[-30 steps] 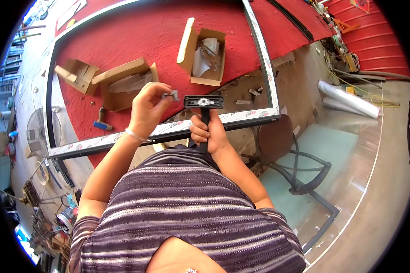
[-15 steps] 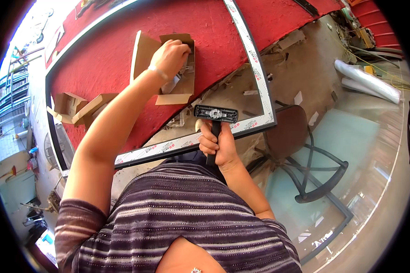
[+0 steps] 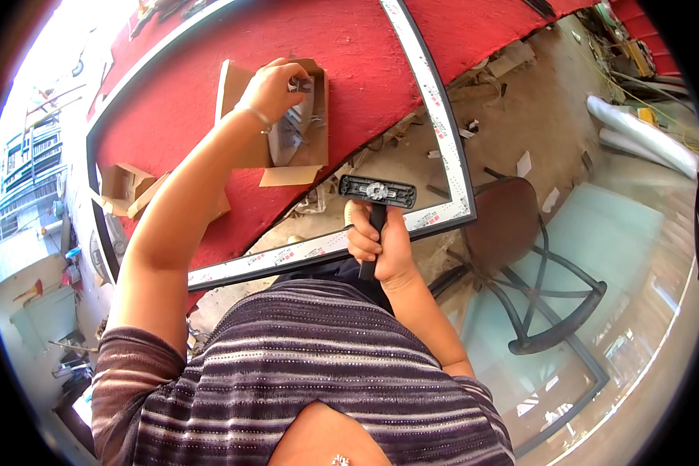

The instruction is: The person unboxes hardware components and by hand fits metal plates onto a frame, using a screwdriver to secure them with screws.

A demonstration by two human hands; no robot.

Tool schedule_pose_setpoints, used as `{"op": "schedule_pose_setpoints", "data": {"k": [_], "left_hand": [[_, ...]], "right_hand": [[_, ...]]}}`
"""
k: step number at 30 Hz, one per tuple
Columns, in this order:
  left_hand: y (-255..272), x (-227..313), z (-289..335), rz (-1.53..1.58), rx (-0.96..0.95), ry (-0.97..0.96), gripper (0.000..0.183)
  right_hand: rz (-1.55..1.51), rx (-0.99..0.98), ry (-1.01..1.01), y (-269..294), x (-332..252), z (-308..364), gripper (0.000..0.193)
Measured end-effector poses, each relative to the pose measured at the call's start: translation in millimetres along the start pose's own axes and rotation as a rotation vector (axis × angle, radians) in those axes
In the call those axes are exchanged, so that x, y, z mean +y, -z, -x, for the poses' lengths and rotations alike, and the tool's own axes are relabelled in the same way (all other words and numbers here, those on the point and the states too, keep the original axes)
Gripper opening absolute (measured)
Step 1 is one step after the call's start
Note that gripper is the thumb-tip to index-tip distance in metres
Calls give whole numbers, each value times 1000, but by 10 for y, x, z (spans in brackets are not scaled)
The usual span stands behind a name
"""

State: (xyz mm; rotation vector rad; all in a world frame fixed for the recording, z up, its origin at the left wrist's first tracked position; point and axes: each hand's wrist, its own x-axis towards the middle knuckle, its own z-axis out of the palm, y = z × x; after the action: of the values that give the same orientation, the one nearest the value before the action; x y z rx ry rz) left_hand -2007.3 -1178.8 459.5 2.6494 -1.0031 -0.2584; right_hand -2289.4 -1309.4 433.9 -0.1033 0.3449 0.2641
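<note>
A black T-shaped window handle (image 3: 377, 191) is upright in my right hand (image 3: 384, 242), its fingers wrapped round the lever. The base plate's underside faces me, with a light metal piece at its middle. My left hand (image 3: 274, 92) is over an opened cardboard box (image 3: 291, 175), fingers curled beside a small greyish part. What those fingers hold, if anything, is too small to make out. Clear plastic bags (image 3: 289, 138) lie inside the box, below the wrist.
A dark frame with printed white film (image 3: 318, 247) lies across the red-covered table (image 3: 179, 101). A smaller open carton (image 3: 124, 186) sits to the left. At the right are a chair (image 3: 501, 221), a glass sheet (image 3: 590, 256) and white rolls (image 3: 645, 138).
My left hand has lifted out from deeper in the box and shifted slightly left, uncovering the plastic bags. My right hand keeps hold of the window handle. The view has shifted slightly.
</note>
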Motion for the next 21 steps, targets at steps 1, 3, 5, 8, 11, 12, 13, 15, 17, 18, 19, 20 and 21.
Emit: {"op": "schedule_pose_setpoints", "data": {"k": [1,3,5,8,11,12,13,15,17,18,19,20,21], "left_hand": [[99,58,126,238,-18,20,34],[212,92,435,708,-61,72,35],[344,168,782,1164,-144,107,37],[521,264,1322,1356,-66,162,35],[594,225,1808,1472,-10,186,36],[614,204,1962,1520,28,176,37],[640,166,2118,1528,54,182,37],[691,80,2417,1550,86,208,41],[740,-1,2687,1534,142,219,41],[758,-33,2815,1510,170,224,41],[769,-52,2932,1497,217,243,38],[783,-94,3049,1503,237,246,38],[794,-139,3163,1496,242,266,36]], "right_hand": [[-19,-4,-6,15,3,-20,49],[-14,-32,-23,-47,32,-63,50],[34,-55,-44,-128,91,-105,51],[76,-79,-82,-273,265,-195,51],[127,-95,-143,-443,493,-280,50],[137,-110,-168,-483,586,-308,50],[127,-132,-198,-508,692,-338,50],[169,-125,-233,-598,900,-373,49],[216,-115,-287,-700,1103,-409,47],[228,-115,-307,-735,1207,-425,47],[228,-109,-340,-773,1308,-442,49],[228,-103,-372,-807,1407,-453,51],[275,-131,-395,-788,1506,-468,56]]}}
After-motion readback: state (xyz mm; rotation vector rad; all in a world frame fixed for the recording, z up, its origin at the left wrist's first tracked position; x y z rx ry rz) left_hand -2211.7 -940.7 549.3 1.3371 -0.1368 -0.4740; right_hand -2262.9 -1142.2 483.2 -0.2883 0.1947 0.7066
